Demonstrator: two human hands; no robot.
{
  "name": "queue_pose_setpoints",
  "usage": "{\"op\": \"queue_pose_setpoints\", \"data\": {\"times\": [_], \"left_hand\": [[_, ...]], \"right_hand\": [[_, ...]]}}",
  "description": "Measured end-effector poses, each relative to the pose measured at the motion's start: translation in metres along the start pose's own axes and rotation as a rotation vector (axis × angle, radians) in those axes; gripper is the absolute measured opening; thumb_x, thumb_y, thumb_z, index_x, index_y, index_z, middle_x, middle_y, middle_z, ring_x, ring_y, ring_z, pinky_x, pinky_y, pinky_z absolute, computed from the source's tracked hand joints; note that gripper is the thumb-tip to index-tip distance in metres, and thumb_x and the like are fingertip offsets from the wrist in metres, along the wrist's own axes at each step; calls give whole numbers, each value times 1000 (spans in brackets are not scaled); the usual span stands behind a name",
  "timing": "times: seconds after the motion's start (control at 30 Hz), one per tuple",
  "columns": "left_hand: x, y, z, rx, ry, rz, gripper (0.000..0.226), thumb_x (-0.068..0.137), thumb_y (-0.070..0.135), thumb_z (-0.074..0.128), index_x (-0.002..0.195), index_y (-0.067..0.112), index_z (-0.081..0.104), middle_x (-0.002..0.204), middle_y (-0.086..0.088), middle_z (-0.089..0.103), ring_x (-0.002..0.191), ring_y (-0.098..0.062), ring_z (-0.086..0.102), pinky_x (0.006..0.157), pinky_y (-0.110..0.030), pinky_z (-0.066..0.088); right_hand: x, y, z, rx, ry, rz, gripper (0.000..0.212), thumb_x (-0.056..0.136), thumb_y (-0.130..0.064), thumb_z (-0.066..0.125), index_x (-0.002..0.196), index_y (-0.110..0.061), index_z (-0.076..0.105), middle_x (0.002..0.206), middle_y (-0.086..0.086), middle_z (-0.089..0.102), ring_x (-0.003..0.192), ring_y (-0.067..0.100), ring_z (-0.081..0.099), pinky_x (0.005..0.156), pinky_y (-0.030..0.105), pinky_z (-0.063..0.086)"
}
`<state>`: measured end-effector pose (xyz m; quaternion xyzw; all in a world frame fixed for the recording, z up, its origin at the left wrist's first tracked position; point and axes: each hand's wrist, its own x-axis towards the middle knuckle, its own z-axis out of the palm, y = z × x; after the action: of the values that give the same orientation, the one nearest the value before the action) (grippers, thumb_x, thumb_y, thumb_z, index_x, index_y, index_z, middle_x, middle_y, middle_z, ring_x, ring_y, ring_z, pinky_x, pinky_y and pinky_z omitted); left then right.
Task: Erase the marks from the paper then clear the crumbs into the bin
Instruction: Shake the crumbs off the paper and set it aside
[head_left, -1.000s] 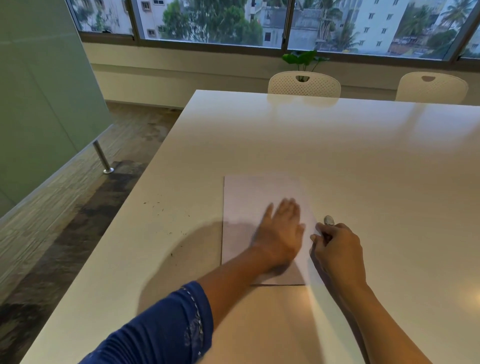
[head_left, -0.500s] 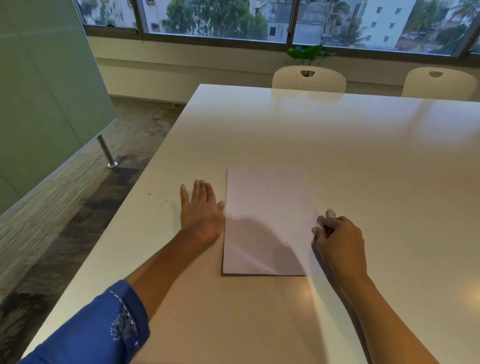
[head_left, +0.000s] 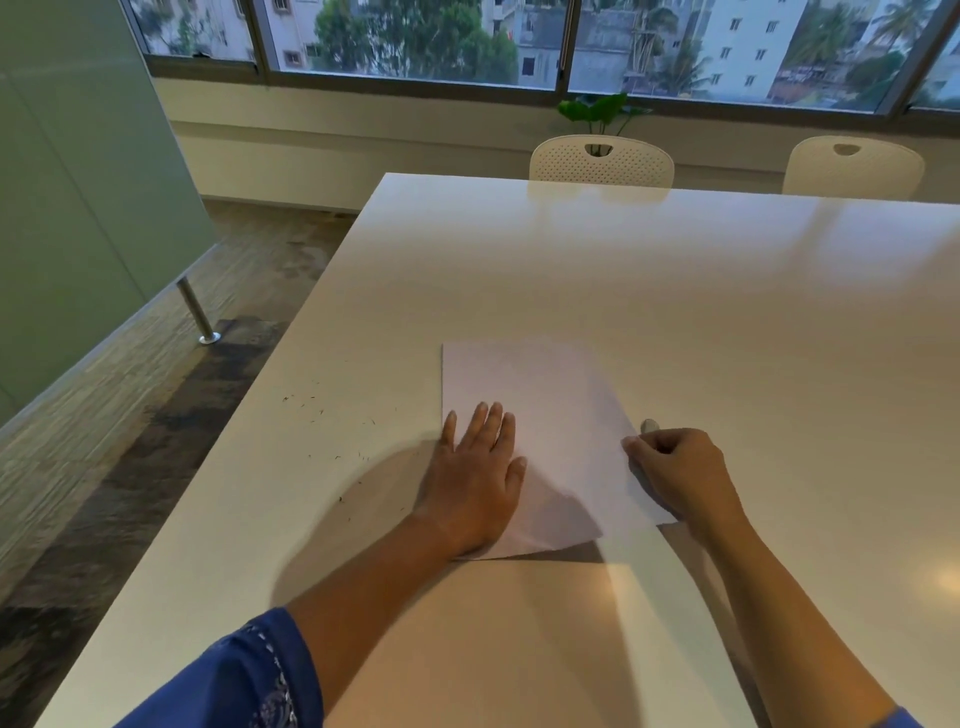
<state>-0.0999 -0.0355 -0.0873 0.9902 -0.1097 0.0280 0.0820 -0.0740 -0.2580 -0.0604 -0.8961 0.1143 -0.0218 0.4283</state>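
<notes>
While left hand (head_left: 475, 483) lies flat, fingers straight, on white rectangular paper sheet (head_left: 545, 395), right hand (head_left: 675, 467) clutches small grey eraser (head_left: 649, 426).

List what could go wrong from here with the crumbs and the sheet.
1. The crumbs lie close to the table's left edge and no bin is in view, so a sweep might drop them on the floor.
2. The left hand presses flat on the paper while the right hand, gripping the eraser, rests at its right edge; a sideways push could buckle or crease the sheet.
</notes>
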Motion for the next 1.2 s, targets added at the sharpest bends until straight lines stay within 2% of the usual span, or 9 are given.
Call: {"op": "queue_pose_setpoints", "data": {"times": [0.13,0.2,0.27,0.37,0.47,0.67,0.97,1.07,1.2], "left_hand": [[-21,23,-24,-236,598,622,44,101,8,36,143,7,49,145,-13,53,141,-27,42,122,-46,22],[-41,33,-31,-357,645,936,35,105,15,37,133,9,58,131,-12,65,129,-26,56,115,-44,37],[-49,34,-25,-331,552,1063,33,103,16,46,131,10,62,125,-12,69,122,-24,61,113,-40,41],[-42,29,-9,-286,120,844,44,105,24,42,147,13,48,151,-5,49,143,-19,39,122,-38,23],[-27,28,0,-166,-180,548,61,107,48,22,160,25,2,166,10,-4,151,-3,-13,123,-32,-9],[30,51,12,-69,-211,486,59,107,47,18,160,26,0,165,11,-6,151,-4,-11,123,-35,-10],[116,62,21,-36,-167,399,55,109,33,19,160,16,7,168,0,6,153,-15,6,123,-40,5],[120,49,20,-62,-132,259,57,108,40,19,160,18,10,168,0,6,153,-16,7,122,-40,5],[122,5,19,-94,-88,-162,65,105,50,21,159,14,13,167,-7,8,153,-21,5,121,-47,-5]], "right_hand": [[14,-10,-16,304,29,55,20,90,-14,69,82,4,74,66,14,64,60,24,56,62,34,45],[24,-16,-29,438,69,106,16,89,-11,69,95,4,73,78,15,68,65,28,61,68,36,50],[35,-20,-40,505,98,145,23,90,-11,69,107,4,71,91,18,69,70,30,62,71,36,52],[47,-24,-53,642,111,186,30,89,-8,68,115,7,66,101,19,68,67,23,64,56,24,57],[50,-30,-60,771,106,209,24,89,-3,66,111,7,65,71,9,73,51,13,67,46,15,52],[54,-36,-59,905,105,253,24,88,-4,68,109,8,66,88,14,68,70,18,67,55,17,57],[57,-48,-49,974,89,215,17,88,-2,67,102,8,66,84,14,68,54,13,68,52,19,56],[58,-46,-52,974,96,197,20,88,-2,67,106,8,66,83,13,68,52,12,68,49,19,54],[59,-39,-57,945,126,196,26,88,-4,68,111,8,66,87,13,70,53,12,69,51,20,56]]}}
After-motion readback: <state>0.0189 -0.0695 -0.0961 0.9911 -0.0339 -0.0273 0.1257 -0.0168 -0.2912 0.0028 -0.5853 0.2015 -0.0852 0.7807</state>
